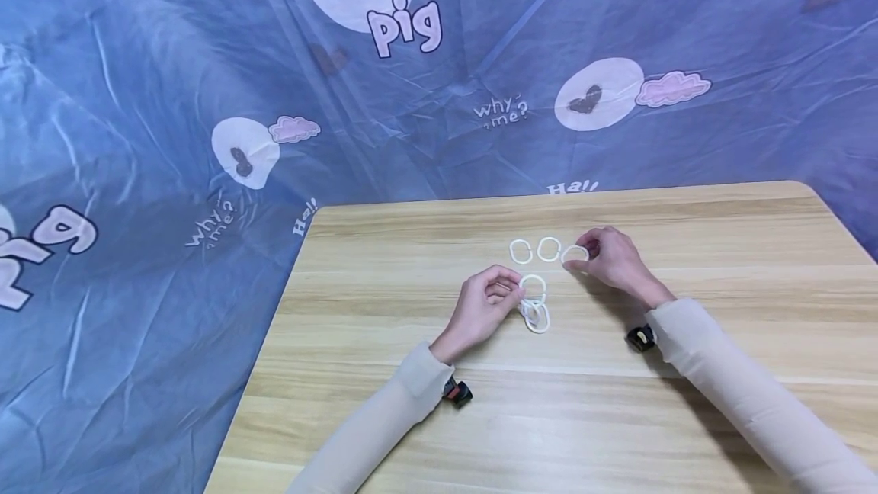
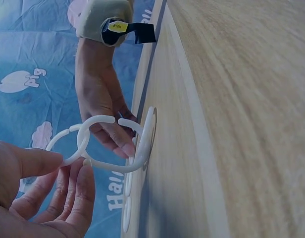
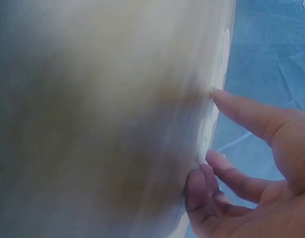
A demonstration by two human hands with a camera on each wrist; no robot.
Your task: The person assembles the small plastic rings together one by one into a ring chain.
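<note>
Blue cloth (image 1: 425,143) printed with pink clouds and the word "pig" hangs behind a wood-grain table (image 1: 384,395), well beyond a chain of linked white C-rings (image 1: 533,305), the landmark here. On the chain's left, the left hand (image 1: 476,307) pinches one of its rings between thumb and index finger, the other fingers loosely bent; at least part of the chain is raised, though whether its lowest ring touches the wood I cannot tell. Just beyond the chain lie one loose C-ring (image 1: 511,252) and a second loose C-ring (image 1: 538,250). Beyond and to the right of it, the right hand (image 1: 616,261) holds a third C-ring (image 1: 575,246) low at the table, thumb at one side, bent fingers opposite; how firmly, I cannot tell. These rings look like smooth plastic: probably very light, fairly stiff with slight spring at the gap, and a little slippery. A fingertip pinch on the solid curve opposite the gap should suit best; the chain's links will likely swing and slide freely.
</note>
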